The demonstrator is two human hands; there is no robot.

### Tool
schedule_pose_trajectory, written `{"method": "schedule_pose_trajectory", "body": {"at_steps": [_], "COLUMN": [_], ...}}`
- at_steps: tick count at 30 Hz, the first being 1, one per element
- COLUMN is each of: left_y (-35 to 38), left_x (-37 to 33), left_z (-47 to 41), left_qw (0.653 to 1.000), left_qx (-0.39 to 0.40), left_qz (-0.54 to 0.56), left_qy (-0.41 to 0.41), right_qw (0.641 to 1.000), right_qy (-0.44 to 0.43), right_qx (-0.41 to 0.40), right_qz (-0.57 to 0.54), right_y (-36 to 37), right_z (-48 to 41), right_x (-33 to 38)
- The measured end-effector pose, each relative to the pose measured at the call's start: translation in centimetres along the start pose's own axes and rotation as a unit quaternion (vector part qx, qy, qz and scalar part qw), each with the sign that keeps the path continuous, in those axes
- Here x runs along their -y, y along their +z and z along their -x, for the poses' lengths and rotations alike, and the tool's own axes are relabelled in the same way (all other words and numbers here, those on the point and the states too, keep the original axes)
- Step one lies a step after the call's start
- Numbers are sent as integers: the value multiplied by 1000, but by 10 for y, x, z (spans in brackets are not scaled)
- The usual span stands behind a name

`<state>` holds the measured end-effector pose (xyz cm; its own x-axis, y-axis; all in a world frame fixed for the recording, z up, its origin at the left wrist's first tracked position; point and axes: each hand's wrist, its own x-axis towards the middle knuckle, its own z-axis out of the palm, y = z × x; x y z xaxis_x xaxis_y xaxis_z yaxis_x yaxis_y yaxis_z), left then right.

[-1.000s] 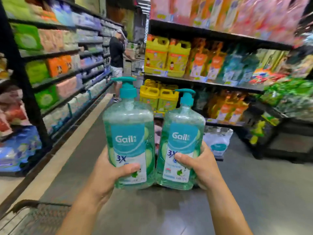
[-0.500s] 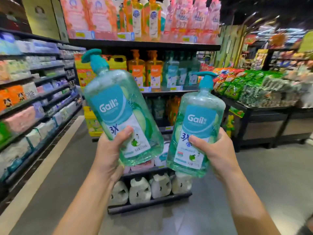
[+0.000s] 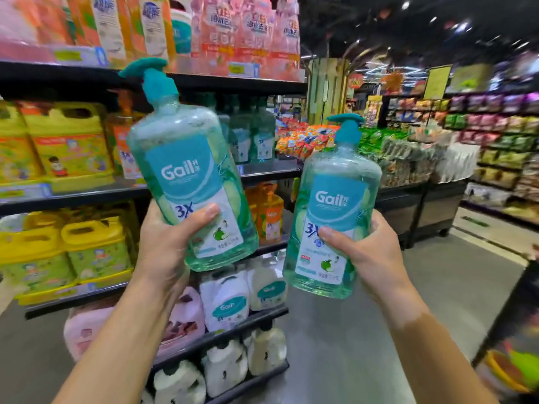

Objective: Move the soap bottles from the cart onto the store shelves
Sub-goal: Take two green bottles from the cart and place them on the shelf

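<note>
A shop aisle with a grey polished floor runs toward 1 o'clock, and dark metal store shelves fill the side from 9 to 12 o'clock. The top tier carries pink and orange refill packs; the tier below it holds yellow jugs and, farther along, a row of green pump bottles. Lower tiers hold more yellow jugs, orange bottles and white pouches. At 2 o'clock, dark bins and racks of bagged snacks stand under a black ceiling dotted with lights.

The left hand grips one soap bottle, fingers closed round its lower body and thumb across the label; it tilts left, raised in front of the shelf of matching green bottles. The right hand wraps a second soap bottle, held nearly upright and lower, at 3 o'clock of the first and apart from it, over the open floor past the shelf end
</note>
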<state>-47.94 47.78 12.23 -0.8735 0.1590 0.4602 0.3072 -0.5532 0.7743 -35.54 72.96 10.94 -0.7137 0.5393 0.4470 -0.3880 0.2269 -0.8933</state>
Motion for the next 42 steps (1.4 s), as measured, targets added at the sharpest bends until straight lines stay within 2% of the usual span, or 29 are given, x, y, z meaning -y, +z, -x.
{"method": "schedule_pose_trajectory", "body": {"at_steps": [10,15,17,23,26,29,32,35,42], "left_y": [34,41,43,56,65,73,91,108,105], "left_x": [87,119,128,158,170,175,181,195,224], "left_z": [-167,-223,-246,-294,-312,-332,-347,-355,-374], "left_qw": [997,998,994,959,939,921,883,872,840], "left_qx": [66,37,17,-2,-25,-75,-112,-129,-148], "left_qz": [-10,-32,-84,-253,-316,-360,-428,-441,-502], "left_qy": [46,41,62,125,131,130,155,170,139], "right_qw": [999,992,991,995,987,983,975,965,950], "right_qy": [27,47,40,-25,-35,-58,-76,-105,-134], "right_qx": [21,29,33,40,76,108,154,190,240], "right_qz": [-31,-117,-123,-90,-140,-133,-138,-146,-146], "right_y": [10,14,14,14,16,21,29,39,63], "right_z": [-171,-235,-263,-351,-392,-437,-477,-504,-539], "right_x": [-51,-86,-99,-135,-149,-156,-163,-169,-194]}}
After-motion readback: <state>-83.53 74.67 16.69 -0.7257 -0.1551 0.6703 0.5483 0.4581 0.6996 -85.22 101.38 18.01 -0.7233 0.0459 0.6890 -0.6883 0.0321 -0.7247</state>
